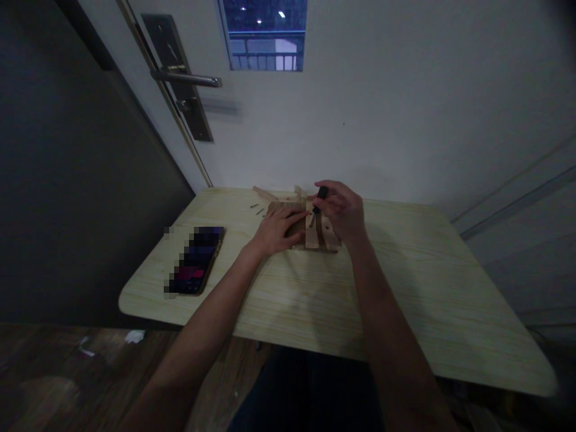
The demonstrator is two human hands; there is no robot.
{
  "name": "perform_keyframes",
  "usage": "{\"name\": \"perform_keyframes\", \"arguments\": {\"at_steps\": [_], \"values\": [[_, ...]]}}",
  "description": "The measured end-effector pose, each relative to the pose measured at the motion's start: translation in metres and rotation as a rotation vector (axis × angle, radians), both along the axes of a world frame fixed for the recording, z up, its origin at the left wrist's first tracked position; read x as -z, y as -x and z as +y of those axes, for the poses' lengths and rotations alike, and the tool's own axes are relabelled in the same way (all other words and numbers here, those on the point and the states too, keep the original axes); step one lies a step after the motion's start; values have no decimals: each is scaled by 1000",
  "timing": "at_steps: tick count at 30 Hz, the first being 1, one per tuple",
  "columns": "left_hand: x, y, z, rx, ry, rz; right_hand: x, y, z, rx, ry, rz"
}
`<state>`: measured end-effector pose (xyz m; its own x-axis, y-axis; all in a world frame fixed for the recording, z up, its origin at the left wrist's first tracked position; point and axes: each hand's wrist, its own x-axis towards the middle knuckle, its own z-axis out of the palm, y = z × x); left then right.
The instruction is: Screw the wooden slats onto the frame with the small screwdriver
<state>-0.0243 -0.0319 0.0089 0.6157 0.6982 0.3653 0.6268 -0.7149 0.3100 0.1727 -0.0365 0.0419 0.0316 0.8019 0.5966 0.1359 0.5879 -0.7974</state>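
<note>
The wooden assembly [311,240] lies flat on the worktop, toward its far edge and between the two hands. It shows one darker board [296,229] on the left and two pale strips on the right, with a dark gap between them. One screwdriver [321,198], black-handled, stands tilted over the left-hand strip, its tip at or very near the wood; whether a screw sits under it is too small to tell.

The right hand [344,211] grips the screwdriver by its handle, between thumb and fingers. The left hand [274,233] grasps nothing: its fingers lie spread across the darker board, pressing rather than clutching. The step in hand looks like turning a fastener into the pale strip, or out of it; which way, I cannot tell. The next move seems to call for keeping the shaft in line and the tip seated while the left hand bears down.

Just left of the assembly lie two loose screws [254,206], with perhaps a third half hidden by the left fingers. Behind it are one slanting wooden stick [264,193] and one small block [297,191]. Farther out on the worktop [405,288] is one phone [198,264], partly pixelated. Beyond stands one door [382,90], with one lever handle [193,78] and one window [267,36].
</note>
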Motion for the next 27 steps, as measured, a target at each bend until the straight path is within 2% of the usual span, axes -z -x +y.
{"name": "perform_keyframes", "arguments": {"at_steps": [3,6,12,19,22,27], "values": [[0,0,-1,-4,3,3,1,1,2,106,-47,-36],[0,0,-1,2,0,1,-1,0,1,107,-103,-125],[2,0,1,13,-9,-9,-6,-5,-4,-69,-132,-191],[0,0,0,10,-13,-2,-7,-7,-2,-233,-43,-91],[1,0,0,1,-12,3,-4,-4,0,-200,5,1],[1,0,0,-1,-2,5,-2,6,1,13,23,45]]}}
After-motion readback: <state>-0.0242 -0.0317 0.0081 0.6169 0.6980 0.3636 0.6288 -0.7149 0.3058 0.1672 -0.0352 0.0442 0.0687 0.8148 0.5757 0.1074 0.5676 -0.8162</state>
